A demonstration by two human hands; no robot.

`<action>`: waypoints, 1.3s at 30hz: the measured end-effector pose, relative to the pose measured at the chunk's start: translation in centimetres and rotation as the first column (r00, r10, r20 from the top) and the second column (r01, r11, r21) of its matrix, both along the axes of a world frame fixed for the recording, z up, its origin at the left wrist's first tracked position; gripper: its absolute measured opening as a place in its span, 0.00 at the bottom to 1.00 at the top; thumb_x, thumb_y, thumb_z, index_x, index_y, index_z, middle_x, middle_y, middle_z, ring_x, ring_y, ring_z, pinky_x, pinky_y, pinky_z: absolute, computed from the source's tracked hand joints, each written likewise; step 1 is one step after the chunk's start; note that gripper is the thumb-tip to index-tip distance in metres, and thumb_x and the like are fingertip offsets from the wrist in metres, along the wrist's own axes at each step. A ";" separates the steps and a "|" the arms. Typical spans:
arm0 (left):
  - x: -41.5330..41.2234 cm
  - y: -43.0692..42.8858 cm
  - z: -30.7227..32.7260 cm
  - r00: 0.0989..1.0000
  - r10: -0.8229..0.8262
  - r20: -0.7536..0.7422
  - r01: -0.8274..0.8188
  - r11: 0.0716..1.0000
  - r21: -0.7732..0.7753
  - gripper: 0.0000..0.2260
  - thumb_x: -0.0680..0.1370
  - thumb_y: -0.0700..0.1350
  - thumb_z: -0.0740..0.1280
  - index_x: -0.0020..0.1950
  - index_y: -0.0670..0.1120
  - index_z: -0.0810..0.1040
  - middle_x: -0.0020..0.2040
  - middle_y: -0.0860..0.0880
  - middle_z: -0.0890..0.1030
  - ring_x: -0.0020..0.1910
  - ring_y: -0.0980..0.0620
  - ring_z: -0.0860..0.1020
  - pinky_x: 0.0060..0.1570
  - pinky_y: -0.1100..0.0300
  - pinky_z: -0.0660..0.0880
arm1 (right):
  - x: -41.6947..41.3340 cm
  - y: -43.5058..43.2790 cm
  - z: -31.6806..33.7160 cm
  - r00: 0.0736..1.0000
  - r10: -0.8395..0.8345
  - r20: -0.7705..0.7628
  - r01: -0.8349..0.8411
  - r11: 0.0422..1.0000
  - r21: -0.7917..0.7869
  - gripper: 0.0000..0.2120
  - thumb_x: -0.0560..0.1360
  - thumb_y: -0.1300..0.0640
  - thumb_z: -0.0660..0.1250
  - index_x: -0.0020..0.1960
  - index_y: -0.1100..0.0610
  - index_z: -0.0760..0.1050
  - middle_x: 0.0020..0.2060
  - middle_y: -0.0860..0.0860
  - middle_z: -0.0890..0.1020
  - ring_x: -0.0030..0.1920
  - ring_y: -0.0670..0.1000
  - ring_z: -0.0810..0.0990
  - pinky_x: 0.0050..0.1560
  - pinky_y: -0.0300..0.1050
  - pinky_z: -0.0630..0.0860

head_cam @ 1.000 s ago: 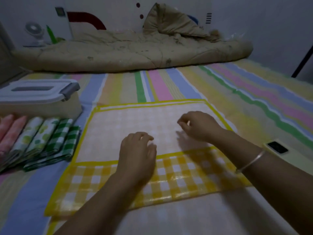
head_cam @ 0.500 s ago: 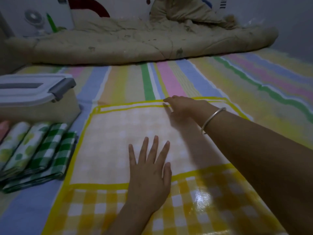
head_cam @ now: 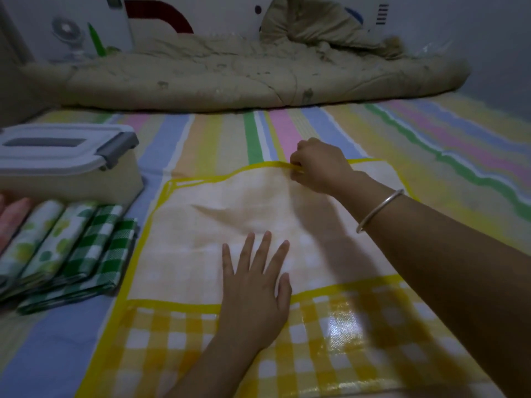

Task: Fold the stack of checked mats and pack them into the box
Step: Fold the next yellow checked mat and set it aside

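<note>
While your right hand (head_cam: pixel 317 165) pinches the far yellow border of the yellow checked mat (head_cam: pixel 218 234), fingers curled together and clamped on that edge, your left hand (head_cam: pixel 254 294) lies flat on the mat with fingers spread apart, palm down across the nearer yellow band. The mat lies directly before you on the striped sheet (head_cam: pixel 218 130), pale underside up over most of its area, glossy checked face showing along the near strip. Its pinched edge runs left to right, across your line of sight, on the far side of your left hand. A slight ridge rises in the pale panel between the two hands.

My judgement: the coming fold turns on that far edge travelling toward you, over the left hand's fingertips. Your right hand is the nearer to that edge and already has it; the left serves as the anchor and would need to clear or shift.

To your left, the folded mats (head_cam: pixel 71 254) lie fanned side by side, just beside the box (head_cam: pixel 66 165), whose lid sits on.

No brand, label or legible writing can be made out on the mat, the box or the folded mats.
</note>
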State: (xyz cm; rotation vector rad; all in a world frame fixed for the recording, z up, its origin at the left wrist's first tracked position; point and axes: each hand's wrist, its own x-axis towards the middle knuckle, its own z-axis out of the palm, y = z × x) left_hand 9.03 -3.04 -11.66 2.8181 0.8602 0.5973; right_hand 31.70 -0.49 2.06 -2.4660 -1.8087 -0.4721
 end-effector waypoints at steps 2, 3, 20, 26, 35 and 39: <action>0.0 0.0 0.0 1.000 -0.004 -0.003 0.004 1.000 -0.009 0.23 0.81 0.55 0.49 0.77 0.56 0.63 0.78 0.51 0.62 0.79 0.47 0.54 0.73 0.35 0.50 | -0.6 -1.1 0.9 0.999 0.037 0.026 -0.038 0.999 0.035 0.11 0.78 0.52 0.63 0.56 0.57 0.79 0.51 0.55 0.75 0.56 0.57 0.71 0.40 0.48 0.67; 0.1 0.0 0.0 1.000 -0.005 -0.001 0.005 1.000 -0.016 0.24 0.81 0.55 0.48 0.77 0.56 0.64 0.78 0.51 0.62 0.79 0.48 0.54 0.73 0.35 0.49 | -0.9 -1.6 1.2 0.998 0.046 0.037 -0.048 0.998 0.040 0.11 0.79 0.52 0.63 0.57 0.56 0.78 0.52 0.55 0.76 0.56 0.57 0.71 0.40 0.48 0.67; -5.0 4.8 8.9 0.784 0.396 0.478 0.031 0.744 -0.667 0.14 0.79 0.35 0.61 0.48 0.52 0.81 0.49 0.45 0.83 0.46 0.50 0.81 0.36 0.65 0.78 | -5.4 -10.3 0.1 0.982 0.013 0.187 -0.058 0.970 0.234 0.09 0.63 0.63 0.74 0.41 0.57 0.77 0.31 0.53 0.80 0.36 0.60 0.78 0.32 0.46 0.68; -8.3 5.7 8.1 0.816 0.495 0.297 -0.128 0.657 -0.743 0.23 0.81 0.41 0.61 0.75 0.52 0.64 0.57 0.53 0.74 0.35 0.59 0.71 0.35 0.58 0.70 | -6.5 -12.1 -2.8 0.974 0.084 0.211 -0.148 0.940 0.308 0.17 0.62 0.66 0.71 0.49 0.53 0.81 0.36 0.50 0.82 0.40 0.58 0.79 0.37 0.48 0.72; -9.8 0.7 9.8 0.815 0.166 0.556 -0.301 0.940 0.162 0.37 0.72 0.32 0.64 0.79 0.43 0.55 0.79 0.39 0.46 0.78 0.40 0.49 0.72 0.39 0.58 | -8.8 -14.6 -6.0 0.966 0.155 0.208 -0.215 0.927 0.306 0.18 0.65 0.63 0.70 0.52 0.51 0.83 0.40 0.50 0.80 0.42 0.57 0.78 0.37 0.49 0.73; -9.0 1.3 8.4 1.000 0.017 0.013 -0.021 0.877 0.480 0.26 0.74 0.40 0.65 0.73 0.49 0.71 0.74 0.43 0.69 0.74 0.42 0.66 0.74 0.41 0.53 | -9.7 -15.1 -7.0 0.984 0.136 0.119 -0.160 0.961 0.224 0.24 0.60 0.62 0.76 0.55 0.49 0.82 0.43 0.49 0.80 0.45 0.56 0.78 0.39 0.48 0.73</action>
